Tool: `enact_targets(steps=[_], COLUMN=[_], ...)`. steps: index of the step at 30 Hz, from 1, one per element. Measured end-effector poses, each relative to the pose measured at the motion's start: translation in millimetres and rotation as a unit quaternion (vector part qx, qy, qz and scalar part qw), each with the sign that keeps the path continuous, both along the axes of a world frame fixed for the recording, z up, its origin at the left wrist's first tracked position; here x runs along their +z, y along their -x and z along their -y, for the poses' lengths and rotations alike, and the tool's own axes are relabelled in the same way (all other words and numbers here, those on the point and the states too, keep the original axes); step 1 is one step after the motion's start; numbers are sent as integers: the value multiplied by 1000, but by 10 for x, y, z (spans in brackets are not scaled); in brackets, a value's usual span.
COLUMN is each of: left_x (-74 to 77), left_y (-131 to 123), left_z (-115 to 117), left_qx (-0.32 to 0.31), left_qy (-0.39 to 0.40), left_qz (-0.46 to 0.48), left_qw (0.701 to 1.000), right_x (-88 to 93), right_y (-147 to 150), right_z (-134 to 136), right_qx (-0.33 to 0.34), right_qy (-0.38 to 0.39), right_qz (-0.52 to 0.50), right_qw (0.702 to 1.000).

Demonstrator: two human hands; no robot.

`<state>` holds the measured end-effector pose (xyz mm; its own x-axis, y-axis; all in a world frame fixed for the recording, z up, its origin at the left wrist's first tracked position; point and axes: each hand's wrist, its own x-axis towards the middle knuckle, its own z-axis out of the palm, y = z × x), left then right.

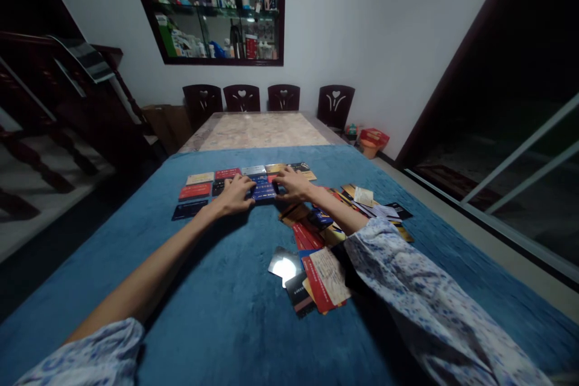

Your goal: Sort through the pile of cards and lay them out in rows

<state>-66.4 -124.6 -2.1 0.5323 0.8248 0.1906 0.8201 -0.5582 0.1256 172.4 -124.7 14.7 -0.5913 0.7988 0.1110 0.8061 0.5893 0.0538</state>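
Observation:
A dark blue bank card (263,190) lies flat between my two hands, at the near edge of the laid-out cards. My left hand (236,194) has its fingers bent at the card's left side, thumb low by the edge. On the right side my right hand (291,184) curls its fingers against the opposite edge. Around them are rows of cards: a red card (195,191), a cream card (199,178), a dark navy card (190,210) and a silver card (253,170). My fingers partly cover some neighbouring cards.
A loose heap of mixed cards (323,274) spreads under and beside my right forearm, with more cards (371,205) farther right. A blue cloth (203,313) covers the near table. Dark wooden chairs (283,98) stand at the far end, below a wall shelf (217,12).

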Motion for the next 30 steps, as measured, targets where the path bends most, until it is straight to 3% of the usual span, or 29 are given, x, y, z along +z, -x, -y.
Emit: enact_targets(steps=[13, 22, 30], left_x=[74, 174, 130], left_y=[141, 73, 41], left_z=[-313, -394, -456], left_qx=[53, 86, 98], left_qy=[-1, 38, 50], left_qz=[-56, -127, -137], left_qw=[997, 987, 984], right_x=[174, 139, 83], right_y=[327, 406, 450], right_z=[-258, -455, -563], right_qx=[-17, -29, -36], right_qy=[24, 52, 59], right_qz=[18, 51, 57], right_qw=[999, 997, 996])
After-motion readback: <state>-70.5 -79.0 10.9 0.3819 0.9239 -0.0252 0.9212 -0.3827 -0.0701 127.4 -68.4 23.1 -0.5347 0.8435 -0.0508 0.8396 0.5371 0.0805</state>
